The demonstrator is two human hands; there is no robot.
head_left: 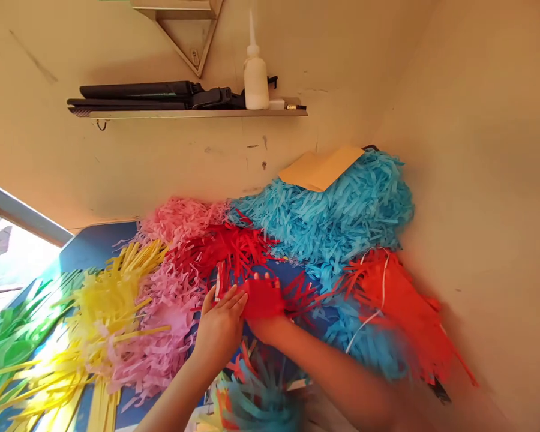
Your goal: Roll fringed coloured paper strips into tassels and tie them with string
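Note:
A folded piece of red tissue paper (261,300), with a fringe spreading off its right side, lies across the palm of my right hand (267,327). That palm faces up, and its fingertips show past the paper's far edge. My left hand (222,321) rests at the paper's left edge, its fingers stretched out flat and its thumb held apart. Just behind both hands is a pile of dark red fringed paper (225,246). Blurred blue fringed paper (261,396) sits below my wrists.
Blue shredded paper (333,210) is heaped at the back, under an orange sheet (321,170). Pink (175,219), lilac (166,324), yellow (103,306) and green (13,330) fringes spread leftward. Orange-red fringe (396,306) lies right. A wall shelf (198,113) holds a white bottle (256,81).

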